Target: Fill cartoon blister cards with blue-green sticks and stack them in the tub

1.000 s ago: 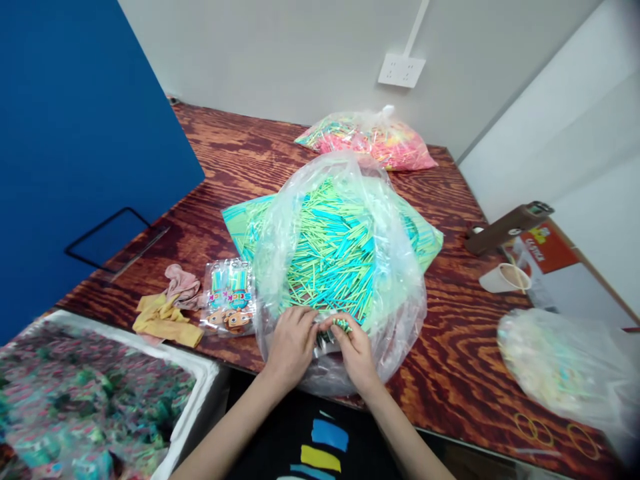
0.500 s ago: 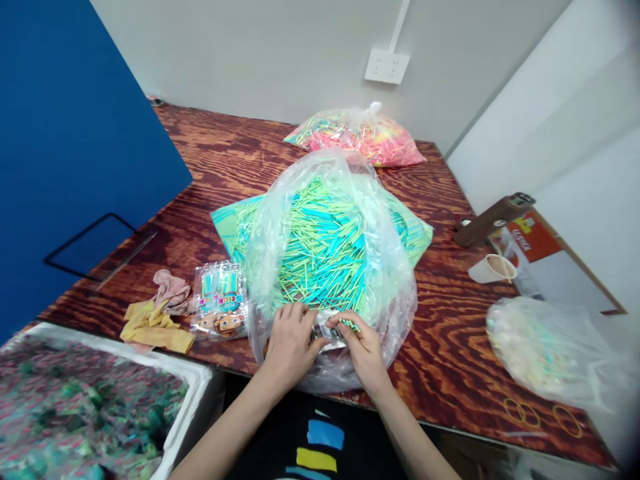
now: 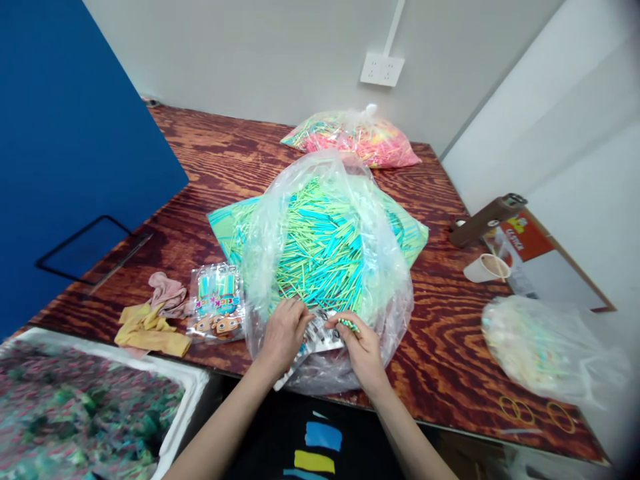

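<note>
A big clear plastic bag (image 3: 395, 320) lies open in front of me, full of thin green and blue sticks (image 3: 320, 247). At its near edge, my left hand (image 3: 285, 335) is closed with thumb and fingers pinched on a small silvery printed packet (image 3: 323, 339). Part of the packet hangs down below that hand. My right hand (image 3: 364, 350) is closed round a small bundle of green and blue sticks (image 3: 349, 325), whose ends show above the fingers. Its fingertips also touch the packet's right end. Filled stick packets (image 3: 219, 303) lie left of the bag.
Pink and yellow cloths (image 3: 153, 327) and a white foam box (image 3: 193, 393) are at the left. Behind stands a tied bag (image 3: 360, 140) of pink sticks. On the right are a paper cup (image 3: 485, 269), a brown cylinder (image 3: 485, 220), another plastic bag (image 3: 540, 340) and rubber bands (image 3: 517, 410).
My left hand has drawn its fingers in and turned. More of the packet shows between my hands, and a part of it now hangs at the lower left. The right hand keeps its sticks.
</note>
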A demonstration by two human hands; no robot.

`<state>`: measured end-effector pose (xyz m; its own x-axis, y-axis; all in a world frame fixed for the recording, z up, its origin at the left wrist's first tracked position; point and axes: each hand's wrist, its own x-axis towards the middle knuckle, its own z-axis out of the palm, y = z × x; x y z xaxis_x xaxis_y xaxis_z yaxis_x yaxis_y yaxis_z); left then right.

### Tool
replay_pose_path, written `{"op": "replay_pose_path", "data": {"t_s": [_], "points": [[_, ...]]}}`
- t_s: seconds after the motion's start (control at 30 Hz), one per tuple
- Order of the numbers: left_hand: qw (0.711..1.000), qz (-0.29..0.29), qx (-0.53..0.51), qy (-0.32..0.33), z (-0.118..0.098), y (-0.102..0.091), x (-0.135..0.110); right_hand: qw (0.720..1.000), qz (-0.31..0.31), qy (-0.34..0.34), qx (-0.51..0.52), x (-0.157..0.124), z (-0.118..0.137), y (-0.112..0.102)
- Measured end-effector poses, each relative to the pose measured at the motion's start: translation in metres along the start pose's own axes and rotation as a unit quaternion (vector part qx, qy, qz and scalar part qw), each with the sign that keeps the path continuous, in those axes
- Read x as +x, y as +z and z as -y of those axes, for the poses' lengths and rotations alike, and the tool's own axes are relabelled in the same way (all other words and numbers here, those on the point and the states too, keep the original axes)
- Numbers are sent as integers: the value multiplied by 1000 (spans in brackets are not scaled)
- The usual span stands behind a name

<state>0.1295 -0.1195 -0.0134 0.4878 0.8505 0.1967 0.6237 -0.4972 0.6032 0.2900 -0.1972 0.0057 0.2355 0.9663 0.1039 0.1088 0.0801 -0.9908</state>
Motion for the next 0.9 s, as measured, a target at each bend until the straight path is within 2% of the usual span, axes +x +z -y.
{"op": "replay_pose_path", "data": {"t_s": [0.23, 0.33, 0.43, 0.5, 0.53, 0.6, 0.67, 0.7, 0.77, 0.9], "points": [[997, -11, 41, 61, 10, 4, -3, 1000, -1, 21, 19, 0, -1, 1], [999, -30, -13, 39, 8, -2, -1, 999, -5, 23, 25, -1, -2, 0], [990, -64, -129, -12, 1, -13, 0, 999, -8, 26, 22, -2, -3, -1], [962, -99, -241, -85, -4, -22, 0, 999, -8, 27, 23, -3, -3, 0], [935, -118, -307, -133, -7, -26, 0, 999, -7, 28, 24, -3, -3, 0], [862, -149, -428, -225, -13, -32, 0, 999, -5, 31, 25, -4, -4, 1], [804, -164, -504, -270, -17, -36, 0, 999, -6, 33, 25, -4, -5, 1], [792, -167, -519, -273, -19, -37, -1, 999, -6, 33, 25, -4, -5, 2], [805, -164, -505, -263, -23, -38, -2, 999, -7, 33, 25, -4, -6, 2], [874, -137, -395, -247, -26, -32, -4, 998, -9, 45, 31, -5, -8, 3]]}}
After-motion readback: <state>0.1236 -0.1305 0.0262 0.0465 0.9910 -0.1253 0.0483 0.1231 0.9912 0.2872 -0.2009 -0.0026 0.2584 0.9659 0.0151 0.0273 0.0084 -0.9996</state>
